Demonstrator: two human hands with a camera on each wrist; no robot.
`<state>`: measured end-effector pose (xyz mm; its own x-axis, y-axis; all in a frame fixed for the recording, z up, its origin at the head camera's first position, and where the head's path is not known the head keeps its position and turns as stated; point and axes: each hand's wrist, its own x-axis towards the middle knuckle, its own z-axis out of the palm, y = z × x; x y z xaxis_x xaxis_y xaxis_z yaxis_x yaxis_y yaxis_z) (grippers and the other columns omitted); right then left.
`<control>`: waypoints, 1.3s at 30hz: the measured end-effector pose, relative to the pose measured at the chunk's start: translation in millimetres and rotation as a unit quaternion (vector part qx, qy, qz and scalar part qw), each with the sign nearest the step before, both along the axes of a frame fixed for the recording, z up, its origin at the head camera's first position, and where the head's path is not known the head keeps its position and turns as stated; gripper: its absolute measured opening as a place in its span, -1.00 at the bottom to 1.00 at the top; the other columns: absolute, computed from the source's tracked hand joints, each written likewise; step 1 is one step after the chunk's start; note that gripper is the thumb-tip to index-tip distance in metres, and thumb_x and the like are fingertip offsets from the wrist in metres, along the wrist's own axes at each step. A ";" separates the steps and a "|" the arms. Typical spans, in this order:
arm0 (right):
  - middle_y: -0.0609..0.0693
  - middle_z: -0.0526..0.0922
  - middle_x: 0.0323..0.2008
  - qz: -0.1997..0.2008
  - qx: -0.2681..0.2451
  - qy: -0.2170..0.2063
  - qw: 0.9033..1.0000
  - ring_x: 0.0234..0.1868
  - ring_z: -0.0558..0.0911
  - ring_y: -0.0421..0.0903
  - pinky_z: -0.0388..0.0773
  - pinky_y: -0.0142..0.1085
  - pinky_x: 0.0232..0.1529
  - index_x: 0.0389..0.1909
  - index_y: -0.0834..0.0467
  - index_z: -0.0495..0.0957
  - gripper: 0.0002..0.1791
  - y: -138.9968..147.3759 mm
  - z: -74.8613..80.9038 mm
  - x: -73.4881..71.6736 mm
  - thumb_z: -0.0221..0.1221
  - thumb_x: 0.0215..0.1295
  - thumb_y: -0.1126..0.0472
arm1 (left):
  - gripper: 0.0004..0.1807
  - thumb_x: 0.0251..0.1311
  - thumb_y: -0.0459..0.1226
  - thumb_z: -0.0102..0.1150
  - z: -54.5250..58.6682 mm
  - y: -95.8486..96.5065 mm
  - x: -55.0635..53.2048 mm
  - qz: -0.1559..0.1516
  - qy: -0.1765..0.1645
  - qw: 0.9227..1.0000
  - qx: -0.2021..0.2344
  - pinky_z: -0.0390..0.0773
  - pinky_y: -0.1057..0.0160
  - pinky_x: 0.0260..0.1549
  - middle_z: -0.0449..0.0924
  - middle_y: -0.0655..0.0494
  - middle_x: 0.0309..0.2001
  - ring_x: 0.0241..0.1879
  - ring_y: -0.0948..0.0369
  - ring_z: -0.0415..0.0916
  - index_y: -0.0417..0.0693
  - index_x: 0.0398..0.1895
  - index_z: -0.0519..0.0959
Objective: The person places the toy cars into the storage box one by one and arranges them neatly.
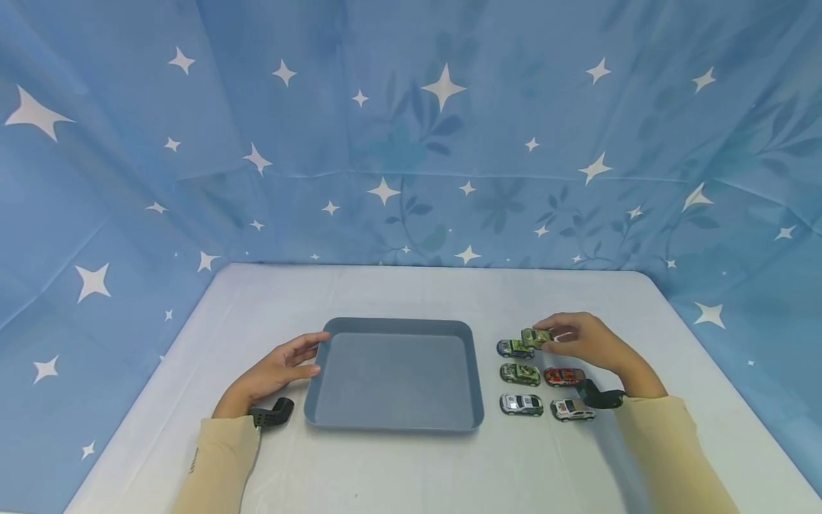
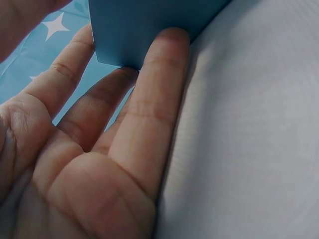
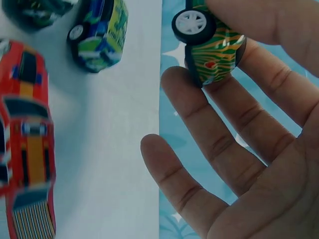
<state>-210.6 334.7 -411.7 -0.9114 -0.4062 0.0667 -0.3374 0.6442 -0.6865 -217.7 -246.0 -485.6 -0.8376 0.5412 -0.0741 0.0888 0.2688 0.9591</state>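
My right hand (image 1: 587,343) pinches a green toy car (image 1: 536,338) between thumb and fingers. The right wrist view shows orange stripes and a white-spoked wheel on this green toy car (image 3: 214,57), and the ring and little fingers spread away from it. A blue-green toy car (image 1: 514,349) sits just beside it on the table. With mostly straight fingers, my left hand (image 1: 279,369) touches the left wall of a grey-blue rectangular tray (image 1: 398,385). In the left wrist view, fingertips lie against the tray's outer side (image 2: 134,35).
Below the held car stand another green toy car (image 1: 520,375), a red toy car (image 1: 564,377), a silver-white toy car (image 1: 521,405) and a white toy car (image 1: 573,410), right of the tray. A white cloth covers the table (image 1: 398,471); a blue star-patterned curtain (image 1: 411,143) hangs behind.
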 end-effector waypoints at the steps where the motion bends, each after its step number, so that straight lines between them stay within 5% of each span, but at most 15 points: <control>1: 0.24 0.78 0.07 0.001 -0.004 -0.001 1.000 -0.01 0.74 -0.23 0.75 0.02 0.08 0.12 0.36 0.73 -0.66 -1.5 0.1 0.2 0.43 0.36 0.37 | -0.22 0.55 -0.29 0.25 -0.1 -0.2 -0.1 0.000 0.000 1.000 0.000 0.25 -0.34 0.48 0.06 -0.41 0.66 0.62 -0.44 -0.01 -0.34 0.68 0.16; 7: 0.24 0.77 0.09 0.009 -0.021 0.000 1.000 0.01 0.76 -0.15 0.75 -0.08 0.08 0.13 0.36 0.72 -0.65 -12.5 2.0 2.4 0.43 0.36 0.37 | -0.21 0.54 -0.29 0.27 -0.9 -1.4 -0.8 0.003 -0.002 1.000 -0.001 0.24 -0.39 0.48 0.05 -0.40 0.67 0.63 -0.44 -0.03 -0.32 0.69 0.16; 15: 0.21 0.79 0.06 0.022 -0.020 0.025 0.999 -0.01 0.76 -0.19 0.71 0.13 0.12 0.12 0.36 0.73 -0.66 -28.7 5.3 3.4 0.44 0.35 0.38 | -0.21 0.54 -0.28 0.27 -1.3 -1.0 -1.5 0.003 0.000 1.000 -0.001 0.27 -0.35 0.48 0.05 -0.39 0.67 0.63 -0.43 -0.01 -0.31 0.69 0.15; 39: 0.09 0.80 0.00 0.072 -0.054 0.063 0.994 -0.07 0.70 -0.28 0.73 -0.09 0.09 0.07 0.27 0.76 -0.71 -77.1 4.0 3.7 0.44 0.35 0.39 | -0.23 0.56 -0.27 0.25 -1.1 -1.1 -0.6 0.001 -0.007 1.000 0.005 0.19 -0.39 0.51 0.04 -0.35 0.69 0.64 -0.40 -0.03 -0.28 0.70 0.17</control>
